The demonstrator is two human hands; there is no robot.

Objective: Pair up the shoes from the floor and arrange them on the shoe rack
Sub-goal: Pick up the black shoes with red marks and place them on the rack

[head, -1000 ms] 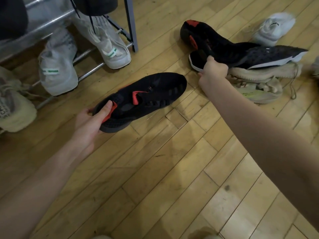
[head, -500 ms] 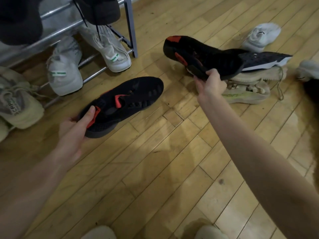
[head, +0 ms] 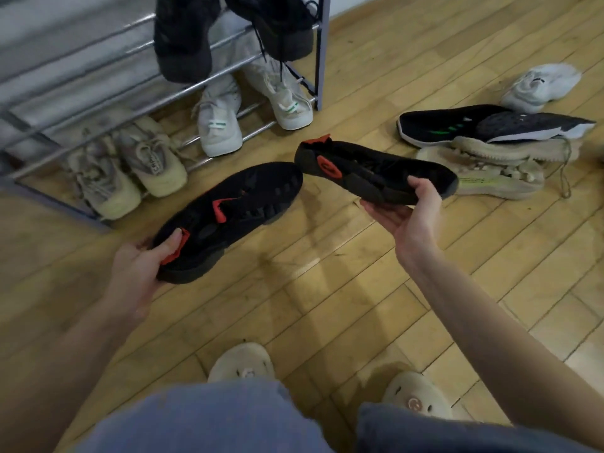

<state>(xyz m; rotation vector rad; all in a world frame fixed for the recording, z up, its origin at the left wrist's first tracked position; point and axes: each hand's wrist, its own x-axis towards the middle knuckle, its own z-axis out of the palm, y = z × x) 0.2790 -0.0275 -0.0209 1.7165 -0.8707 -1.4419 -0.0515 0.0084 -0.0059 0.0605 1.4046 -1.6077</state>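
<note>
Holding one black-and-red shoe in each of the hands, near the shoe rack [head: 318,50].
Left hand [head: 140,269] clamped round left shoe [head: 228,217] heel; right hand [head: 408,217] pinching right shoe [head: 376,171] sole. Likely light, flexible; heel grip steadiest.

Wooden floor [head: 327,305] under a metal shoe rack [head: 318,53], white sneaker [head: 539,88], heaped loose shoes [head: 490,152].

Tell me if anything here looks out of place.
Yes: by the rack's right side, a black sneaker lies heaped on two beige sneakers, one flipped sole-up, and a lone white sneaker sits behind them on the floor, unpaired.
</note>
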